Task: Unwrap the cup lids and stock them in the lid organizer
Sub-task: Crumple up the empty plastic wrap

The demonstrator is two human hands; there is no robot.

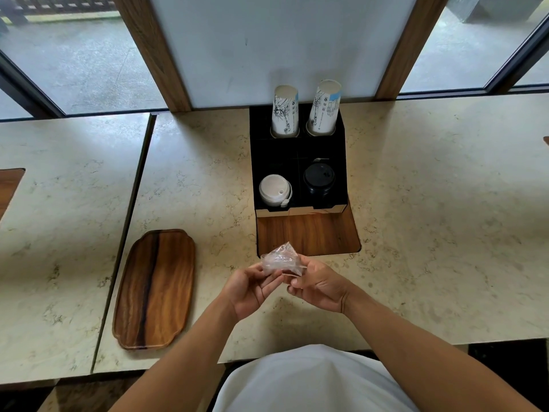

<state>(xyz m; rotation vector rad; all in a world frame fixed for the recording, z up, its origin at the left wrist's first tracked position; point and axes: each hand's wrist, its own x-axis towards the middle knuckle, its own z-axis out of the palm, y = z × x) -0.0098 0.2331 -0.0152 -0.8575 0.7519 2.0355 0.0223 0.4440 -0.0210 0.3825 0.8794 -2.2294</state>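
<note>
Facing up, white lids (274, 190)

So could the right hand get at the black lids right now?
Probably not yet: the right hand and left hand are both shut on the crumpled wrapper. The black lids sit uncovered in the organizer, with nothing between.
</note>
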